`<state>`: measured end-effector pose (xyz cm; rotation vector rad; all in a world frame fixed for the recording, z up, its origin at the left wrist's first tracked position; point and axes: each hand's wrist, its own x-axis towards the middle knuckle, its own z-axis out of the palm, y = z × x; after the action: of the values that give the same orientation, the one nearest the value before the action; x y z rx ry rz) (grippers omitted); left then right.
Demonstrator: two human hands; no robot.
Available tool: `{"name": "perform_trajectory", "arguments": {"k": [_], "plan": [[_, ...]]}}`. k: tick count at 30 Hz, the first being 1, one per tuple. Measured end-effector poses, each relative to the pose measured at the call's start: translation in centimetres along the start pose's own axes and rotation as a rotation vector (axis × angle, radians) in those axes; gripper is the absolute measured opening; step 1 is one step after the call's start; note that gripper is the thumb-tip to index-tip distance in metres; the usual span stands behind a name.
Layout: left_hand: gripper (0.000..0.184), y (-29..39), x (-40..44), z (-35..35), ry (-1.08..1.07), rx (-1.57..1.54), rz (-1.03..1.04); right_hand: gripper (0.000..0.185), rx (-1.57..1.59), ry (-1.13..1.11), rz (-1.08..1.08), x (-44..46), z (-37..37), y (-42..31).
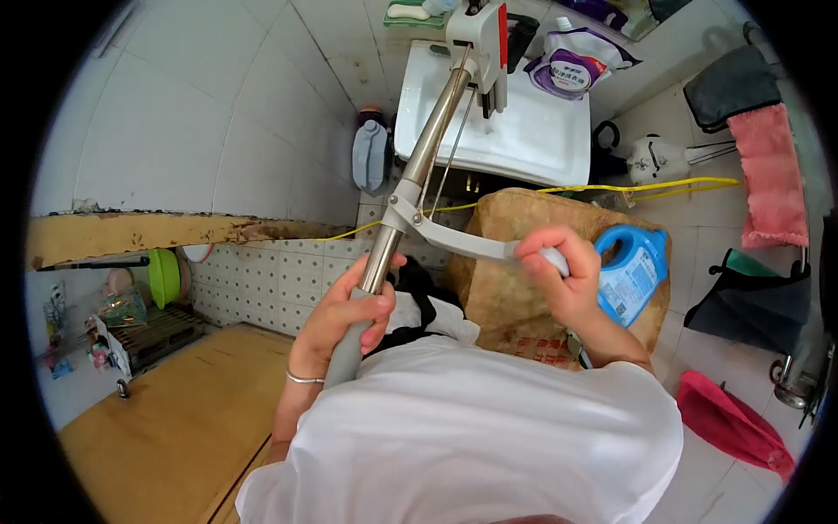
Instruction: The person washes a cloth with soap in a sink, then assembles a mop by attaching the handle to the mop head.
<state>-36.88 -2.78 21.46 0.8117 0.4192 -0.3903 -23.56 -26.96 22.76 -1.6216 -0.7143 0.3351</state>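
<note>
A mop with a metal pole [428,144] slants from my body up over the white sink. My left hand [345,319], with a bracelet at its wrist, is wrapped round the pole at the top of its grey grip. My right hand [563,271] is closed on the end of the grey lever [467,243], which is hinged to the pole and swung out to the right. Thin metal rods run from the hinge up to the white and red mop head [478,44], which is over the sink's back part.
Around the sink [532,131] are a purple detergent pouch [572,65], a grey jug [371,157] and a white kettle [656,160]. A blue bottle [630,278] stands on a brown cover [502,288]. A yellow hose [646,187] crosses behind. Cloths hang right.
</note>
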Motion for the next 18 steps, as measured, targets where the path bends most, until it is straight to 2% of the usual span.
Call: {"name": "perform_trajectory", "arguments": {"k": [3, 5, 8, 15, 18], "plan": [[0.054, 0.6, 0.3, 0.6, 0.005, 0.097, 0.020, 0.008, 0.030, 0.010, -0.087, -1.6, 1.7, -0.1], [0.054, 0.9, 0.4, 0.8, 0.022, 0.110, 0.012, 0.008, 0.203, -0.125, -0.035, -2.9, 3.0, -0.6], [0.054, 1.5, 0.5, 1.1, 0.039, 0.137, 0.017, 0.008, 0.344, -0.053, -0.065, -3.6, 4.6, 0.3], [0.049, 2.4, 1.0, 1.4, -0.026, 0.163, 0.061, 0.006, 0.403, -0.081, -0.061, -3.5, 4.3, -0.1], [0.050, 2.6, 1.1, 1.7, -0.013, 0.163, 0.076, 0.007, 0.353, -0.077, -0.126, -2.9, 3.8, 0.0]]}}
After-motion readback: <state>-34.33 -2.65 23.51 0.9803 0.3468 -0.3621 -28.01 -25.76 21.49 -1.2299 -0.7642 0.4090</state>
